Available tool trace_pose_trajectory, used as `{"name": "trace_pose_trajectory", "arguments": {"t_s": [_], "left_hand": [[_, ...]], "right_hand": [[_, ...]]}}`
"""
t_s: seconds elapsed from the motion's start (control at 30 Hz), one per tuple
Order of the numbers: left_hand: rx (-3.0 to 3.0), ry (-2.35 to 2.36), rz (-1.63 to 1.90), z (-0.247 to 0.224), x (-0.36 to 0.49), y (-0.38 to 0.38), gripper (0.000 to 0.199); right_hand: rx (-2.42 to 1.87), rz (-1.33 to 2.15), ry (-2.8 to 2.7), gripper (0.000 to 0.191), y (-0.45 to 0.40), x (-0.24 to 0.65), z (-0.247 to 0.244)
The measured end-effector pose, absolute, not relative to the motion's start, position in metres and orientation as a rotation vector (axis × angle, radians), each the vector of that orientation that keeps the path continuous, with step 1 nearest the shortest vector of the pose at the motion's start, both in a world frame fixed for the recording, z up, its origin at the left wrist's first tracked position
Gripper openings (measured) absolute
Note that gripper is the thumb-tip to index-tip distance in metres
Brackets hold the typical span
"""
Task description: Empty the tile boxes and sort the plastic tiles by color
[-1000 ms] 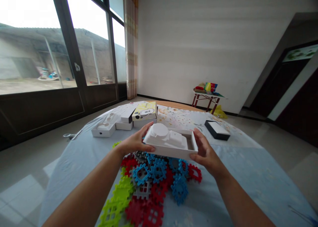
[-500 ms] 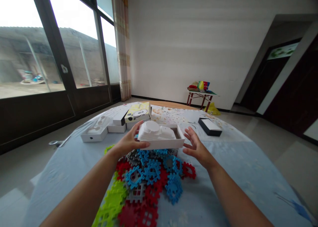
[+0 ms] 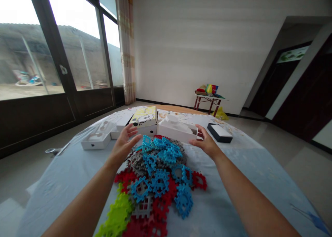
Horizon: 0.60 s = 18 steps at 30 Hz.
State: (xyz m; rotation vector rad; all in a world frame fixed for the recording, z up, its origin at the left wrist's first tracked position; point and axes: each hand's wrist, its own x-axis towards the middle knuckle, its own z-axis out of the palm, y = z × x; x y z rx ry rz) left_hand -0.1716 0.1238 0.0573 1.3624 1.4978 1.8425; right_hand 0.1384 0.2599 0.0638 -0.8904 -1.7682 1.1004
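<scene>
My right hand (image 3: 206,140) grips the right end of an open white box (image 3: 176,132), thumb on the near side and fingers at the far corner. A white moulded insert (image 3: 171,121) rises out of that box, which sits behind the pile of toy pieces. My left hand (image 3: 125,143) is empty, fingers apart, in front of a yellow cartoon box (image 3: 145,121). Between my forearms lies a heap of notched plastic building pieces: blue (image 3: 159,181), red (image 3: 160,207), lime green (image 3: 118,211) and grey (image 3: 137,162).
At the left stands a white box with a moulded tray (image 3: 96,140). A black-edged box with a white panel (image 3: 220,132) lies to the right. All rest on a round table with a light blue cloth (image 3: 233,181). A small table (image 3: 210,98) stands by the wall.
The white box has moved away from me and to the right, behind the pile. My left hand has let go of it and drawn left; my right hand has closed on its right end.
</scene>
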Motion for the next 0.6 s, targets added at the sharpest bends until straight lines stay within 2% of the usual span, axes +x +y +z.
{"name": "trace_pose_trajectory", "arguments": {"t_s": [0.13,0.37,0.47,0.6], "left_hand": [[1.223,1.944,2.115,0.028,-0.219,0.113,0.049],[1.079,2.467,1.969,0.005,-0.254,0.091,0.041],[1.103,2.505,1.929,0.002,-0.255,0.092,0.040],[1.140,2.496,1.891,-0.005,-0.256,0.095,0.039]], "right_hand": [[-1.190,0.774,-1.644,0.091,0.299,0.100,0.042],[-1.549,0.395,-1.654,0.088,0.341,0.016,0.026],[-1.618,0.405,-1.721,0.087,0.349,-0.010,0.024],[-1.491,0.577,-1.967,0.074,0.357,-0.021,0.018]]}}
